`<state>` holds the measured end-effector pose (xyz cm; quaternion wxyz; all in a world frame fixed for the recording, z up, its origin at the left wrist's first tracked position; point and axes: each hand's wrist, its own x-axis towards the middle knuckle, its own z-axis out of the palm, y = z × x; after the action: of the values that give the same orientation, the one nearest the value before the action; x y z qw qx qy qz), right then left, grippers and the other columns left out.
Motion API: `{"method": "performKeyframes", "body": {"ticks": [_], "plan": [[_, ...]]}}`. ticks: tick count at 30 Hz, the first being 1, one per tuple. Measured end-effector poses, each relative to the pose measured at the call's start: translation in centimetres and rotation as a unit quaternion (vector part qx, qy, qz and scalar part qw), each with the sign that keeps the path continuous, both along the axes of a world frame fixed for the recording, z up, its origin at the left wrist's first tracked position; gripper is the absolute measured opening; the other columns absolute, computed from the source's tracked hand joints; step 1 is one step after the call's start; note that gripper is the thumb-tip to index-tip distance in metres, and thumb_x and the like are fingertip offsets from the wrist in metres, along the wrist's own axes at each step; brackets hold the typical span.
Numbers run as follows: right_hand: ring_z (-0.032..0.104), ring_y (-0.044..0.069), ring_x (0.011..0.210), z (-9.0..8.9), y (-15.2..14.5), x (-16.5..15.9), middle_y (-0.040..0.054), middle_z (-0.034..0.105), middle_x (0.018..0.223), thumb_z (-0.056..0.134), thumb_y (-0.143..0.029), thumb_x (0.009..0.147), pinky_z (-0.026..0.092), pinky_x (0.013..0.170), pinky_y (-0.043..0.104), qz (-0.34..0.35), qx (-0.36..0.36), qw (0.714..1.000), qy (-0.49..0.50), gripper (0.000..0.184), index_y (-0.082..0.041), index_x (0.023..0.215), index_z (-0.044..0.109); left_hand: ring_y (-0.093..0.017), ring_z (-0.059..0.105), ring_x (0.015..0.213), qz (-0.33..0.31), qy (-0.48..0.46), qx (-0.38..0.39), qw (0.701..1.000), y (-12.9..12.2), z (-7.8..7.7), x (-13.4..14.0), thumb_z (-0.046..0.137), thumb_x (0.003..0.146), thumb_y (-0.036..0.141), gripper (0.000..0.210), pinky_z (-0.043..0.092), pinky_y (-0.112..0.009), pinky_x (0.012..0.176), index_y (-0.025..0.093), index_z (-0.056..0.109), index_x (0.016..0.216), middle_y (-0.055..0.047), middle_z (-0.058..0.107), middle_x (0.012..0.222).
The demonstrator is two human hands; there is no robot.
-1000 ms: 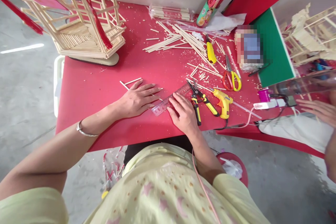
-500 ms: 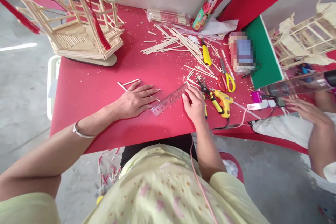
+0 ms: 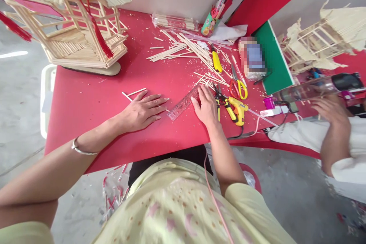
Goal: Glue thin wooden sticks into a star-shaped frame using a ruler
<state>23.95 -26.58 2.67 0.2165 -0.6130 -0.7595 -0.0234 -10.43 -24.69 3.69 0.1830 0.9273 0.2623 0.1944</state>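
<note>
My left hand [image 3: 140, 110] lies flat on the red tabletop, fingers spread. Thin wooden sticks [image 3: 127, 96] poke out from beneath it on the left, and a stick's end shows past its fingertips on the right. A clear plastic ruler [image 3: 181, 106] lies slanted to the right of those fingertips, a small gap away from the stick's end. At its upper end my right hand [image 3: 206, 106] grips the ruler, thumb at the near edge and the other fingers over the top. Black-and-yellow pliers [image 3: 225, 103] and a yellow glue gun [image 3: 238, 110] lie just right of that hand.
A stick-built pavilion model [image 3: 85, 42] with red tassels stands at the back left. Loose sticks [image 3: 183, 49], a yellow cutter [image 3: 216, 61], scissors [image 3: 238, 85] and a pen cup [image 3: 210, 24] lie behind my hands. A co-worker's hand [image 3: 331, 110] is at the right.
The ruler has slid a little up and to the right, off the stick's end, with my right hand. My left hand stays flat. The whole view has shifted slightly.
</note>
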Motion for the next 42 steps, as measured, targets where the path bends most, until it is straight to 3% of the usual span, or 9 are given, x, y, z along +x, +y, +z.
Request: {"method": "performKeyframes", "body": {"ticks": [4, 8, 10, 14, 21, 26, 30, 32, 42], "plan": [[0.056, 0.033, 0.149, 0.6, -1.7, 0.3, 0.0165, 0.062, 0.159, 0.051, -0.047, 0.112, 0.044, 0.127, 0.055, -0.022, 0.039, 0.999, -0.007, 0.049, -0.016, 0.145, 0.069, -0.035, 0.054, 0.153, 0.001, -0.005, 0.0, 1.0, 0.0, 0.0, 0.0, 0.049, 0.112, 0.044, 0.047, 0.023, -0.068, 0.132, 0.035, 0.062, 0.156, -0.009, 0.056, 0.165], [0.058, 0.041, 0.141, 0.6, -5.1, 2.6, 0.0233, 0.065, 0.151, 0.055, -0.05, 0.108, 0.047, 0.117, 0.066, -0.229, 0.102, 0.968, -0.004, 0.051, -0.015, 0.143, 0.071, -0.034, 0.053, 0.154, -0.002, -0.005, 0.002, 1.0, 0.0, 0.0, -0.1, 0.048, 0.112, 0.044, 0.048, 0.022, -0.067, 0.133, 0.036, 0.062, 0.157, -0.009, 0.055, 0.166], [0.066, 0.039, 0.127, 0.3, -6.7, 3.7, 0.0224, 0.072, 0.137, 0.055, -0.048, 0.108, 0.052, 0.11, 0.062, -0.247, 0.106, 0.963, -0.027, 0.046, -0.016, 0.131, 0.078, -0.034, 0.052, 0.155, -0.006, 0.002, 0.004, 1.0, 0.0, -0.1, -0.1, 0.047, 0.112, 0.043, 0.047, 0.021, -0.068, 0.134, 0.035, 0.063, 0.156, -0.009, 0.055, 0.166], [0.072, 0.033, 0.114, -0.3, -9.0, 3.6, 0.0191, 0.078, 0.125, 0.048, -0.038, 0.111, 0.059, 0.101, 0.05, -0.192, 0.099, 0.974, -0.067, 0.041, -0.015, 0.122, 0.081, -0.034, 0.051, 0.156, -0.009, 0.007, 0.005, 1.0, 0.1, -0.2, -0.2, 0.048, 0.111, 0.042, 0.047, 0.02, -0.068, 0.134, 0.036, 0.062, 0.156, -0.008, 0.053, 0.168], [0.075, 0.034, 0.11, -0.2, -10.7, 1.5, 0.0201, 0.08, 0.125, 0.051, -0.037, 0.11, 0.062, 0.094, 0.048, -0.191, 0.101, 0.972, -0.087, 0.039, -0.015, 0.122, 0.081, -0.035, 0.052, 0.155, -0.002, 0.002, -0.006, 1.0, 0.0, 0.2, 0.0, 0.048, 0.111, 0.043, 0.045, 0.023, -0.068, 0.132, 0.033, 0.067, 0.15, -0.008, 0.056, 0.166], [0.064, 0.04, 0.137, 1.6, -11.1, -0.8, 0.0216, 0.063, 0.156, 0.057, -0.041, 0.109, 0.055, 0.112, 0.062, -0.169, 0.119, 0.978, -0.04, 0.046, -0.017, 0.147, 0.069, -0.034, 0.052, 0.155, 0.001, 0.005, -0.009, 1.0, 0.0, 0.3, 0.1, 0.047, 0.112, 0.046, 0.044, 0.024, -0.068, 0.132, 0.032, 0.068, 0.149, -0.008, 0.056, 0.165], [0.064, 0.029, 0.14, 2.8, -9.5, -4.5, 0.0101, 0.073, 0.145, 0.057, -0.032, 0.11, 0.051, 0.122, 0.05, 0.033, 0.058, 0.997, 0.026, 0.036, -0.026, 0.141, 0.072, -0.034, 0.052, 0.155, 0.003, 0.004, -0.002, 1.0, -0.1, 0.1, 0.0, 0.047, 0.113, 0.046, 0.044, 0.024, -0.067, 0.132, 0.031, 0.068, 0.149, -0.009, 0.056, 0.166], [0.06, 0.028, 0.145, 2.7, -8.3, -6.0, 0.0085, 0.071, 0.149, 0.057, -0.03, 0.11, 0.049, 0.124, 0.049, 0.089, 0.014, 0.995, 0.029, 0.032, -0.026, 0.136, 0.076, -0.034, 0.052, 0.155, 0.006, 0.002, -0.002, 1.0, -0.2, 0.1, 0.0, 0.048, 0.112, 0.046, 0.044, 0.024, -0.067, 0.133, 0.031, 0.068, 0.149, -0.009, 0.056, 0.165], [0.065, 0.033, 0.136, 1.2, -8.0, -6.8, 0.0132, 0.071, 0.148, 0.063, -0.03, 0.107, 0.054, 0.118, 0.055, 0.092, -0.001, 0.994, 0.052, 0.031, -0.024, 0.133, 0.077, -0.034, 0.052, 0.155, 0.008, 0.001, -0.003, 1.0, -0.2, 0.1, 0.0, 0.049, 0.113, 0.044, 0.042, 0.024, -0.068, 0.133, 0.03, 0.071, 0.146, -0.009, 0.057, 0.164]]}}
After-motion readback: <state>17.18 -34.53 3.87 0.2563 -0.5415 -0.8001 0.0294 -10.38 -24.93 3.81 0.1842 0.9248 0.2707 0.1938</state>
